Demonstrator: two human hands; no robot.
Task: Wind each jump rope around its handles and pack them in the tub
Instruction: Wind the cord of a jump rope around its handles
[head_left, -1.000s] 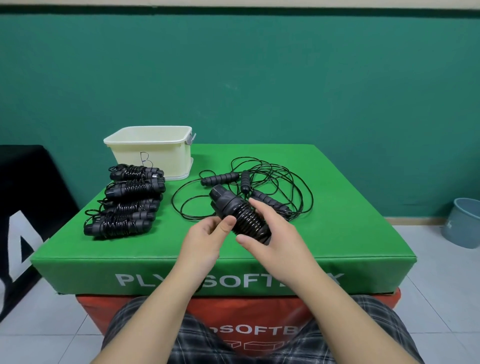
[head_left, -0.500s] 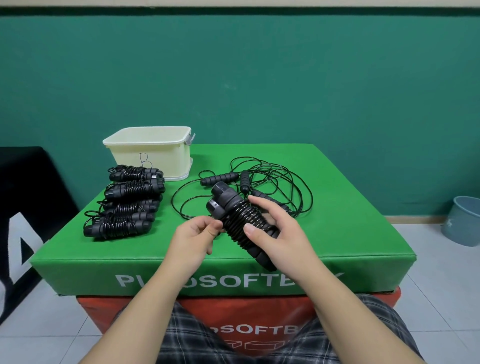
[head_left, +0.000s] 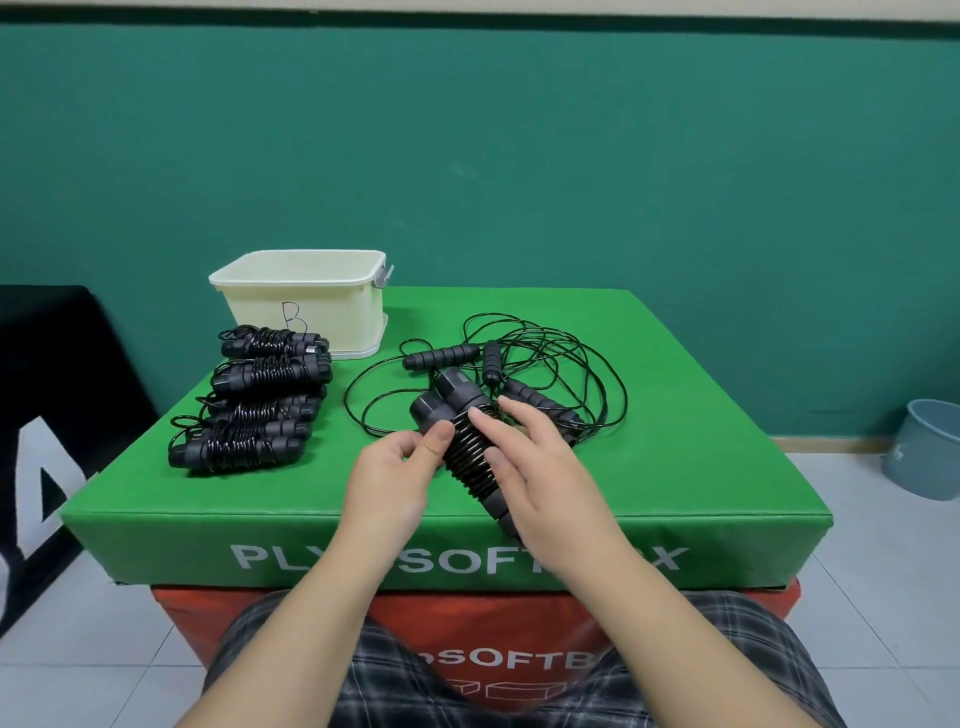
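Head view: green foam box (head_left: 675, 467) before teal wall (head_left: 519, 156), grey bucket (head_left: 924, 452) rightward.

Tub (head_left: 306, 306) rear-left on box (head_left: 675, 467); wound ropes (head_left: 260, 400) before it; loose ropes (head_left: 519, 374) right.

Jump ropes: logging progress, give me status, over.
Both hands on one wound rope: left hand pinching, right hand gripping. Wound bundles beside tub. Loose ropes unwound behind. Nothing blocking.
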